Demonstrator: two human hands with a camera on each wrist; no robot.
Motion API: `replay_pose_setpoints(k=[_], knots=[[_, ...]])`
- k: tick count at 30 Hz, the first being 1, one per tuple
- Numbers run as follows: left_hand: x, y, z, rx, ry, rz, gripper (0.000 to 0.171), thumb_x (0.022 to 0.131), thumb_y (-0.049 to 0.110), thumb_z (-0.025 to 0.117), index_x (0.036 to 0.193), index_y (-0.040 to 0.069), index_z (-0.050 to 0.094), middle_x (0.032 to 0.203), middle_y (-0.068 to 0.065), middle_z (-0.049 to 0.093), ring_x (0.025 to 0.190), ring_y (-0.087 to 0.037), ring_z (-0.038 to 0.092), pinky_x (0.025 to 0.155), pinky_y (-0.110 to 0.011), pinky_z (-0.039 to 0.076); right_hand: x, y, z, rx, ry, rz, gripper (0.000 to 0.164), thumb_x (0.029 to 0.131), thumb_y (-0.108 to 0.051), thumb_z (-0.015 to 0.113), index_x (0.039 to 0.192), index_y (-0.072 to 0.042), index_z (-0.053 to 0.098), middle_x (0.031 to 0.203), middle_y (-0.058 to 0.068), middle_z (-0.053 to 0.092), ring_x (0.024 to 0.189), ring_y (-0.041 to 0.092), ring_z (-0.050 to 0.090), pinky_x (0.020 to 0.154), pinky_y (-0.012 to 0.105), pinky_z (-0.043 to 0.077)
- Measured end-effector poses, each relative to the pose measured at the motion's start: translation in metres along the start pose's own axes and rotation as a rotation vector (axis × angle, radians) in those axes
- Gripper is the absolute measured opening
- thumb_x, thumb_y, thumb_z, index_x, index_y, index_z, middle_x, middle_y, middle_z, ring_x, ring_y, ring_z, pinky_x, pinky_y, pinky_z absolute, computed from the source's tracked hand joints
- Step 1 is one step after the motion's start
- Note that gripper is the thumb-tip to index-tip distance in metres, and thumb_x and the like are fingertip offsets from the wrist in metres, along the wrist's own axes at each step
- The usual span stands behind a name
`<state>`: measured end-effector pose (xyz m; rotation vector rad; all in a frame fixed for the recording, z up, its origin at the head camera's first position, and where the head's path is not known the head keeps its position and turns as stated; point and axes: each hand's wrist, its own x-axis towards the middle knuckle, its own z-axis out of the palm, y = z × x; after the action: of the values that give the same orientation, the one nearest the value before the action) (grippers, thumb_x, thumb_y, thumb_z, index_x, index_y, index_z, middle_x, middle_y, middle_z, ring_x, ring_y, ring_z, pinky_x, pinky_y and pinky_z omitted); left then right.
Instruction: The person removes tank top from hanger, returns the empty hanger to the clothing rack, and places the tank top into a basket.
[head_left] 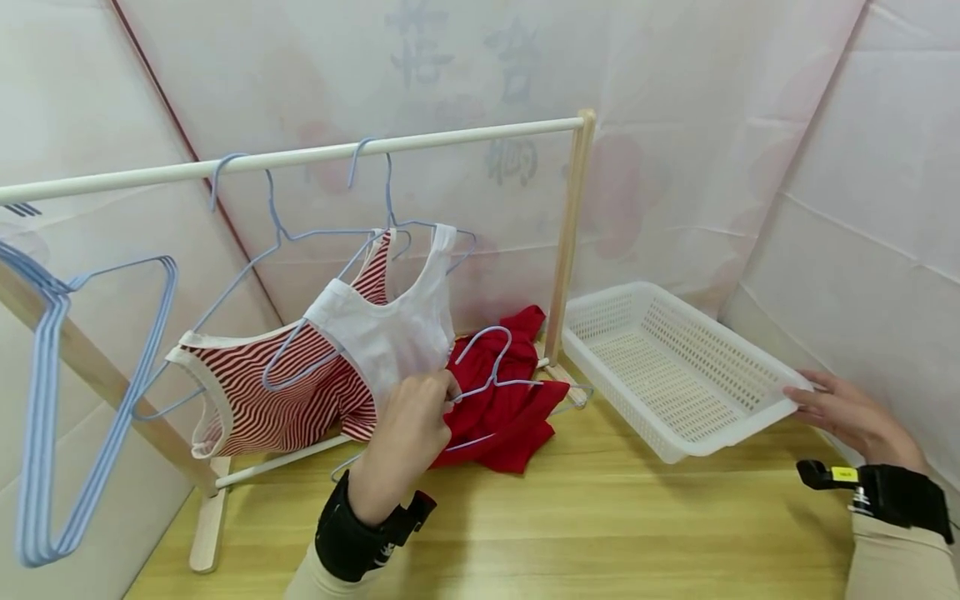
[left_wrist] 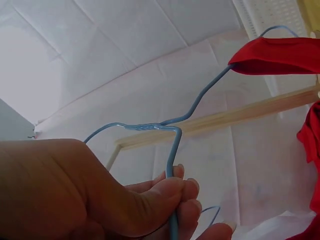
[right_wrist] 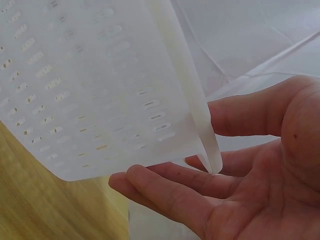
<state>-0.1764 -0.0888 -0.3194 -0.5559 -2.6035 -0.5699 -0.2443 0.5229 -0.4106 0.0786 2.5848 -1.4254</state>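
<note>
My left hand [head_left: 412, 425] pinches a blue wire hanger [left_wrist: 172, 155] by its shank between thumb and fingers, in front of the rack. A red garment [head_left: 517, 425] hangs partly over this hanger and lies bunched on the table; its type is not clear. At the right, my right hand [head_left: 855, 417] holds the corner of a white plastic basket [right_wrist: 115, 90], thumb at the rim and fingers at its outside. Beside the left hand, a white sleeveless top [head_left: 408, 321] and a red-and-white striped top [head_left: 277, 387] hang on blue hangers.
A wooden rack with a white rail [head_left: 465, 137] spans the left and middle. Several blue hangers [head_left: 45, 417] hang together at the far left. The wooden table [head_left: 600, 533] extends in front of the rack and basket. Pale fabric walls [head_left: 675, 150] enclose the space.
</note>
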Motion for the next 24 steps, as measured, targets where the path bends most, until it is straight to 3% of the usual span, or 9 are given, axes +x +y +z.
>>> replay_pose_setpoints(k=[6, 15, 24], knots=[[0.0005, -0.0011, 0.0004, -0.017, -0.023, 0.023, 0.02, 0.077, -0.014, 0.073, 0.08, 0.006, 0.072, 0.075, -0.002, 0.071, 0.068, -0.018, 0.063, 0.064, -0.032, 0.054, -0.001, -0.002, -0.0006, 0.006, 0.001, 0.005, 0.082, 0.111, -0.024, 0.045, 0.15, 0.025, -0.008, 0.095, -0.028, 0.061, 0.086, -0.006, 0.067, 0.078, 0.021, 0.06], [0.0012, -0.0028, -0.0033, -0.038, -0.02, 0.006, 0.022, 0.077, -0.015, 0.071, 0.082, 0.006, 0.071, 0.075, -0.003, 0.071, 0.068, -0.016, 0.06, 0.063, -0.03, 0.053, -0.0025, -0.0049, 0.0015, 0.051, 0.009, 0.003, 0.083, 0.11, -0.022, 0.047, 0.15, 0.025, -0.009, 0.094, -0.029, 0.063, 0.085, -0.004, 0.068, 0.076, 0.02, 0.06], [-0.0007, -0.0058, -0.0068, -0.065, -0.012, -0.021, 0.022, 0.076, -0.016, 0.071, 0.084, 0.004, 0.071, 0.077, -0.004, 0.071, 0.071, -0.018, 0.064, 0.068, -0.034, 0.056, -0.0048, -0.0065, 0.0006, -0.021, 0.004, 0.006, 0.082, 0.111, -0.026, 0.045, 0.15, 0.025, -0.005, 0.095, -0.027, 0.062, 0.086, -0.006, 0.066, 0.078, 0.021, 0.06]])
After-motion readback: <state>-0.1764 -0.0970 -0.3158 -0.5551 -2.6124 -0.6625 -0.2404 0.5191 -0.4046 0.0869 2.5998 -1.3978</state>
